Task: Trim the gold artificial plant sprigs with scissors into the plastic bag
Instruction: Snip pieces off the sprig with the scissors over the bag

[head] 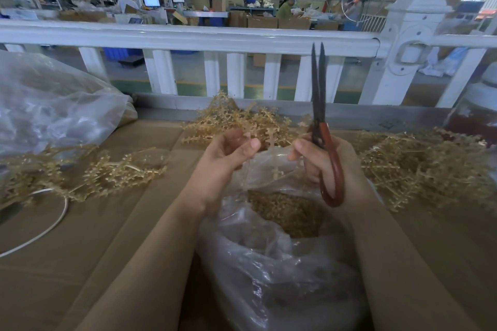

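We see the left hand [231, 152] pinching a gold sprig [273, 148] between thumb and curled fingers [254, 144], the stem hanging just beyond the fingertips, over the mouth of the plastic bag [271, 244]. Cut gold bits lie inside that bag. The right hand [322, 161] grips the red-handled scissors [322, 126], fingers curled round the loop, blades upright and slightly parted, just beside the sprig. More gold sprigs lie in heaps on the brown surface [80, 236], left [88, 172], behind the hands [242, 118] and right [419, 166].

White railing [188, 37] — windowed factory hall.
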Action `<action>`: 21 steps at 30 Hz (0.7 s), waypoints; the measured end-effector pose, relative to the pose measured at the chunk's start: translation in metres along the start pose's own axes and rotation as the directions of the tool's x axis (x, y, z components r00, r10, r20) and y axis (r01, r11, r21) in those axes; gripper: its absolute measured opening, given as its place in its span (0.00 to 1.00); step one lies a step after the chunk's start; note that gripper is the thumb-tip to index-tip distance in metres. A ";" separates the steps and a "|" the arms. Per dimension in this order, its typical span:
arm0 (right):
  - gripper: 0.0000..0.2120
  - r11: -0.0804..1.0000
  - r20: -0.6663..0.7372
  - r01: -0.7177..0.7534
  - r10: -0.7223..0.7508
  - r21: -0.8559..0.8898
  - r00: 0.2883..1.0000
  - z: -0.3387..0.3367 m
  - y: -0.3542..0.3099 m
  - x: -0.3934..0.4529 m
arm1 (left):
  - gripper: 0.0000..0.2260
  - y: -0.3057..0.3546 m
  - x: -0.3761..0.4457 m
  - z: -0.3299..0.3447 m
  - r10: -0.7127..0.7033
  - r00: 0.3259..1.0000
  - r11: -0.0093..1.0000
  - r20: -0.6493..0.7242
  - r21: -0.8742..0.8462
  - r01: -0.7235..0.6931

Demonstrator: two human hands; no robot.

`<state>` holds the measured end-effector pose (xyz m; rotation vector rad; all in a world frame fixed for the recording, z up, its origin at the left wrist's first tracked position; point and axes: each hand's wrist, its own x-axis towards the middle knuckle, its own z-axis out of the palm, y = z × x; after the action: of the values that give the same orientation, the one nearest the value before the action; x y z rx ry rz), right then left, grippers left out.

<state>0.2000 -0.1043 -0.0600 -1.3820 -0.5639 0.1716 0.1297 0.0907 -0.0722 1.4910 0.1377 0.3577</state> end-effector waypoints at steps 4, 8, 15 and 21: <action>0.08 0.999 -0.035 -0.014 0.015 0.044 0.999 -0.001 0.002 0.001 | 0.16 0.003 -0.005 0.001 -0.061 0.950 0.994 0.307 -0.062 0.084; 0.11 1.000 -0.033 -0.003 0.003 0.003 0.999 0.002 0.001 0.000 | 0.14 0.004 -0.008 0.009 -0.051 0.939 0.980 0.340 -0.162 0.112; 0.13 0.997 -0.044 0.061 -0.063 -0.045 0.997 0.009 -0.004 -0.002 | 0.02 0.005 -0.009 0.009 -0.018 0.970 0.987 0.241 -0.154 0.056; 0.25 0.956 -0.072 0.091 -0.115 -0.280 0.991 0.008 0.002 0.001 | 0.03 0.007 -0.003 0.002 -0.018 0.995 0.935 -0.095 -0.354 -0.017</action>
<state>0.1976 -0.0966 -0.0606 -1.6178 -0.6015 -0.0547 0.1263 0.0885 -0.0655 1.1163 0.1422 0.4307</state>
